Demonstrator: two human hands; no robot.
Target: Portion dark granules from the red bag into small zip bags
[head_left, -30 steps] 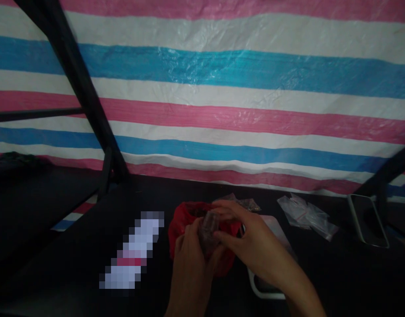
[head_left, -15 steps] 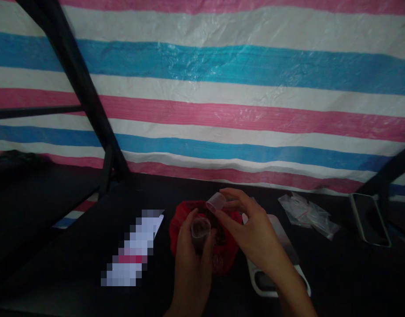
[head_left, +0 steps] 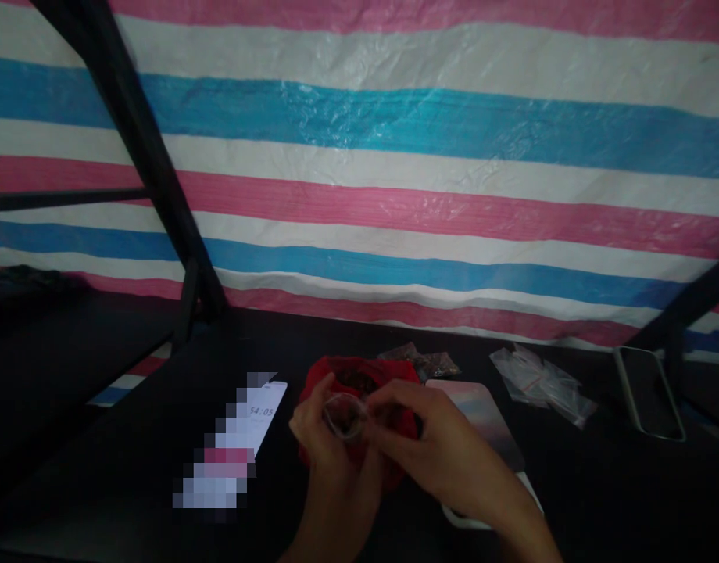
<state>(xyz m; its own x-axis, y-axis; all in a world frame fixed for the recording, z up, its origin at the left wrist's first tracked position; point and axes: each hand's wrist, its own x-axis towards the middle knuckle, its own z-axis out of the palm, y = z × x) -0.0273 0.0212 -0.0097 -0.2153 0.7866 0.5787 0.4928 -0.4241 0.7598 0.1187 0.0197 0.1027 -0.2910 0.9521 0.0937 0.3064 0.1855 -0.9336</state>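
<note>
My left hand (head_left: 330,461) is wrapped round a small clear plastic cup (head_left: 344,414), held upright over a red plastic bag (head_left: 359,383) with dark contents. The fingers of my right hand (head_left: 430,442) are pinched together at the cup's rim; a small thing between them is too dim to make out. Both hands hover above the dark table (head_left: 130,469), just in front of the red bag.
A lit phone (head_left: 242,446) lies left of the bag. A flat white device (head_left: 482,422) sits under my right wrist. Small filled bags (head_left: 423,361) lie behind; empty zip bags (head_left: 541,383) and a second phone (head_left: 649,391) lie right. A striped tarp (head_left: 395,180) and black frame bars (head_left: 142,164) stand behind.
My right hand, which held a small clear cap raised above the bag, has come down to the cup's rim. My left hand has lifted the cup slightly and turned it.
</note>
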